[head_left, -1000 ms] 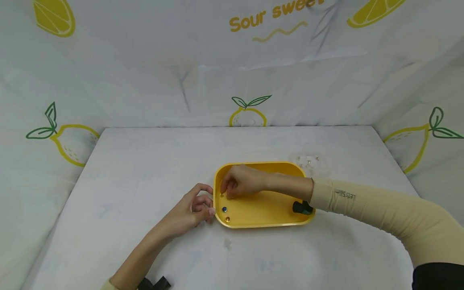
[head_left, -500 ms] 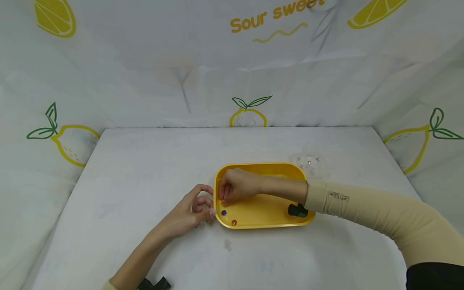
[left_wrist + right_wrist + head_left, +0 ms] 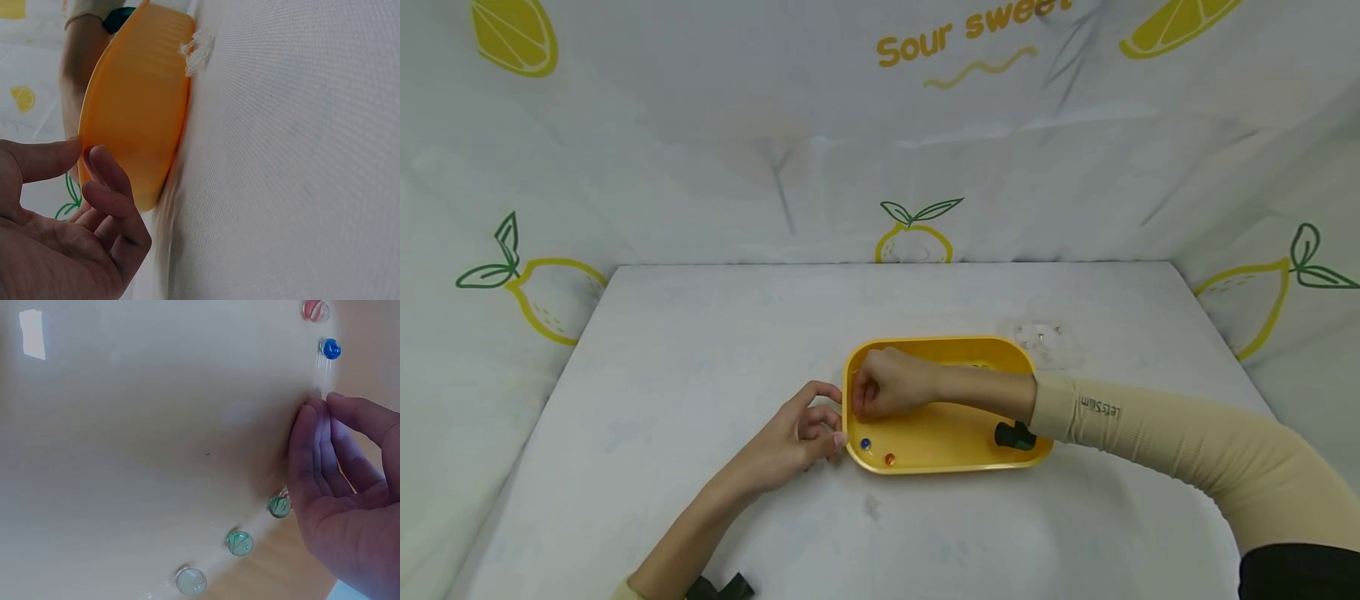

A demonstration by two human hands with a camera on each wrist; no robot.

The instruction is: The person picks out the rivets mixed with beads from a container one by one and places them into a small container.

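My right hand (image 3: 891, 383) reaches into the yellow tray (image 3: 955, 462) at its left end. Thumb and fingertips (image 3: 307, 419) come together in a pinch low at the wall; a small marble seen there earlier is hidden by them. A blue marble (image 3: 330, 349) and a red-and-white marble (image 3: 316, 310) lie nearby along the wall. On the other side sit green marbles (image 3: 240, 543) and a clear one (image 3: 190, 581). My left hand (image 3: 801, 442) is beside the tray, loosely bent, its thumb tip (image 3: 74, 149) at the rim and fingers near the outer wall.
A clear, see-through piece (image 3: 1040, 337) lies behind the tray's right end. White cloth covers the table (image 3: 715, 333), and a lemon-print curtain (image 3: 700, 167) hangs behind. A frayed spot (image 3: 199, 53) marks the cloth near the tray.
My right hand has moved slightly toward me, and the small marble at its fingertips has gone from sight. The red marble has rolled right, the blue one slightly nearer. The left hand stays put.
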